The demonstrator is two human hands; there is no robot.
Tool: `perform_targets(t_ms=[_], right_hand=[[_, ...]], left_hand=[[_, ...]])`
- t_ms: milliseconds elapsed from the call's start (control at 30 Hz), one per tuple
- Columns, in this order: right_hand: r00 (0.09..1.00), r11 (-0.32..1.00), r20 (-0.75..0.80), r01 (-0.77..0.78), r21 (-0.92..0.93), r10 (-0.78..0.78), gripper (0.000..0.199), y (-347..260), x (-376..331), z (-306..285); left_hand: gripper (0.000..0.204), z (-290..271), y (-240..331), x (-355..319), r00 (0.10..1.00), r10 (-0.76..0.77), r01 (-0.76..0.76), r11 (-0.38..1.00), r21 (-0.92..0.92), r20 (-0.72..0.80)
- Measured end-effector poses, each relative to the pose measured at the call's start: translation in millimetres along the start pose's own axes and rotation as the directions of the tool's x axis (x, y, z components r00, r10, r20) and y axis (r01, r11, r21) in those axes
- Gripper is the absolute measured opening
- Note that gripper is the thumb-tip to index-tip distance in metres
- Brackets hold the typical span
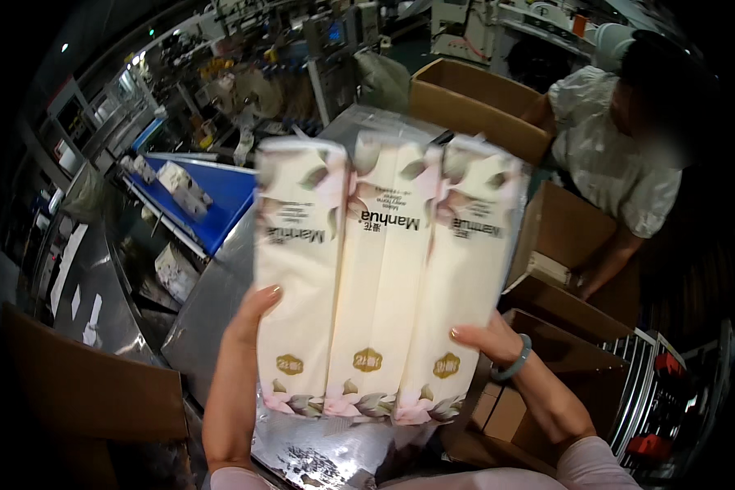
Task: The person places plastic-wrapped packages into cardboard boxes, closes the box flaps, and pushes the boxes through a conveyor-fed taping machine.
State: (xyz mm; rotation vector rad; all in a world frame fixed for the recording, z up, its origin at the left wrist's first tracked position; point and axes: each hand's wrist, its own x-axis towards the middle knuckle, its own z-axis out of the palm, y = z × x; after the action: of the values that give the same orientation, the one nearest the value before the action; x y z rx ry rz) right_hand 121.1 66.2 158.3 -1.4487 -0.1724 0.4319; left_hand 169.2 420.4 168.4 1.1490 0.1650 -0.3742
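Three long cream tissue packs (pixel 377 286) with pink flower and green leaf prints stand side by side, held up in front of me over a metal table. My left hand (pixel 255 314) is closed on the left edge of the row, its thumb on the front of the left pack. Against the right edge, my right hand (pixel 492 338) grips the right pack, thumb on its front, with a grey-green bangle on the wrist. The fingers of both hands are hidden behind the packs.
A metal table (pixel 220 302) lies below. At left, a blue conveyor belt (pixel 220 204) carries packs. An open carton (pixel 482 86) stands at the back, others at right. A co-worker (pixel 608 139) at right reaches into an open carton (pixel 567 220). A cardboard flap (pixel 98 376) stands near left.
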Motion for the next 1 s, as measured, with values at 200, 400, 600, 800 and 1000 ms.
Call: perform_targets(t_ms=[200, 400, 600, 800, 1000], right_hand=[[0.919, 0.836, 0.02, 0.366, -0.41, -0.393, 0.054, -55.0, -183.5, -32.8], [0.958, 0.993, -0.287, -0.015, -0.116, -0.019, 0.057, -13.1, -350.6, -9.5], [0.995, 0.971, -0.035, 0.083, -0.225, -0.093, 0.061, 8.0, -407.1, 11.6], [0.971, 0.925, -0.237, -0.101, -0.367, 0.012, 0.055, 63.4, -478.6, -29.1], [0.826, 0.764, -0.556, -0.299, -0.572, -0.093, 0.06, 10.5, -413.3, -44.2]], left_hand=[[0.059, 86.3, 0.7, -29.1, 0.896, 0.262, -0.309, 0.948, 0.08, 0.358], [0.065, 195.4, -78.5, 21.6, 0.874, -0.151, 0.083, 0.983, 0.164, 0.462], [0.072, 315.1, -55.0, 62.6, 0.611, -0.495, 0.091, 0.819, 0.566, 0.618], [0.067, 414.3, -143.6, 39.8, 0.413, -0.778, -0.257, 0.4, 0.88, 0.474], [0.061, 427.9, -197.6, 25.3, 0.421, -0.762, -0.654, 0.121, 0.747, 0.492]])
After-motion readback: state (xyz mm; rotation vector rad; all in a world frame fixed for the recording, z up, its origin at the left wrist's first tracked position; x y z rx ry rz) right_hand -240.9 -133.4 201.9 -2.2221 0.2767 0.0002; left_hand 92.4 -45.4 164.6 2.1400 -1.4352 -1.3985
